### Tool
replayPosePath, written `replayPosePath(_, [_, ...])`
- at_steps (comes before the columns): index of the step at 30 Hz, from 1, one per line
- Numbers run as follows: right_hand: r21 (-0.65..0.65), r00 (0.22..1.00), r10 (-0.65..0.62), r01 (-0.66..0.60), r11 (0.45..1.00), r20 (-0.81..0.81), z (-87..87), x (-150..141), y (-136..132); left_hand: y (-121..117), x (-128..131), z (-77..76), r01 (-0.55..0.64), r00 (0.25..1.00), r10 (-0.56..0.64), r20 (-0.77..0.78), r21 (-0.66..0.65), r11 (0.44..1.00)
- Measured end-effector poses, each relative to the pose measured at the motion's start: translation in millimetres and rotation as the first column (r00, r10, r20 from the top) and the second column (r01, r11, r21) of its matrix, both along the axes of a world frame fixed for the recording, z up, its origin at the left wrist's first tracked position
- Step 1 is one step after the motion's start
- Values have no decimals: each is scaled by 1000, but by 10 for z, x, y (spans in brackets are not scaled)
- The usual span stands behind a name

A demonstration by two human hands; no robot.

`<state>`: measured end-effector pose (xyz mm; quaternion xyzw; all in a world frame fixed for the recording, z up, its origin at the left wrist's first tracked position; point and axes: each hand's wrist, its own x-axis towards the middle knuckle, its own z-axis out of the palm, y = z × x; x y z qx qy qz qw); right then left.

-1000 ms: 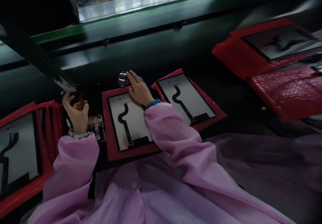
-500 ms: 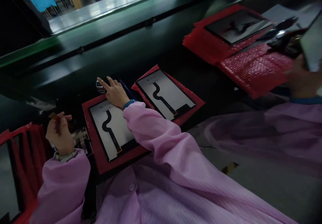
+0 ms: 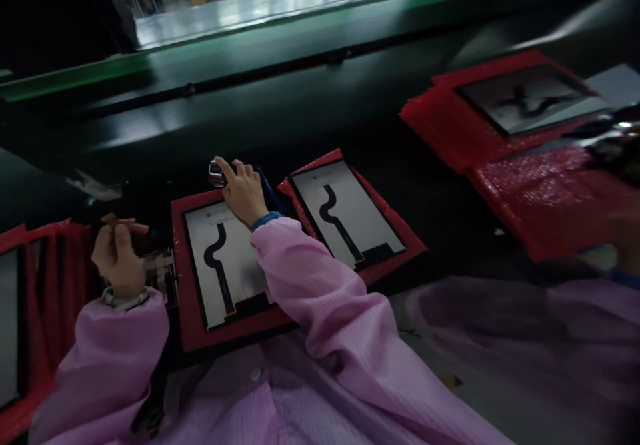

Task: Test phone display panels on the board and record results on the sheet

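Note:
My right hand (image 3: 245,190) reaches over the top edge of a white panel (image 3: 227,265) with a black flex strip, which lies on a red bubble-wrap sheet (image 3: 190,328). Its fingers curl on a small shiny metal object (image 3: 217,173) just beyond the sheet. My left hand (image 3: 117,253) is raised at the left, fingers pinched on a small brown piece (image 3: 109,218). A second white panel (image 3: 347,213) on red wrap lies to the right of the first.
A stack of red sheets with a dark panel (image 3: 530,102) sits at the far right, with more red bubble wrap (image 3: 545,192) in front. Another red-wrapped panel (image 3: 20,312) lies at the left edge. A blurred pink sleeve of another person (image 3: 550,325) fills the right foreground.
My right hand's fingers have curled onto the shiny metal object. My left hand closed from loosely open into a pinch on the brown piece. The view swung right, then back.

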<state>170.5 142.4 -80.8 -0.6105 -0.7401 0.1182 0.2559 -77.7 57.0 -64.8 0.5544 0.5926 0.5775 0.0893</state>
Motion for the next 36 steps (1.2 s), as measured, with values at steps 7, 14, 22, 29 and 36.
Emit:
replayPosePath(7, [-29, 1000, 6, -7, 1000, -30, -41, 9, -48, -105, 117, 44, 33, 999, -31, 42, -43, 999])
replayPosePath(14, [-72, 1000, 10, -11, 997, -14, -39, 21, -72, -143, 190, 29, 63, 997, -59, 54, -69, 996])
replayPosePath(22, [-36, 994, 42, -46, 998, -104, -129, 94, -53, -173, 231, -11, 87, 996, -82, 32, -177, 980])
replayPosePath(29, [-7, 997, 75, -75, 997, 19, -162, 131, -37, -149, 229, -56, 129, 988, -140, -62, -160, 979])
replayPosePath(36, [26, 994, 108, -108, 994, 9, -218, 172, -32, -156, 234, -27, 180, 968, -216, -129, -244, 953])
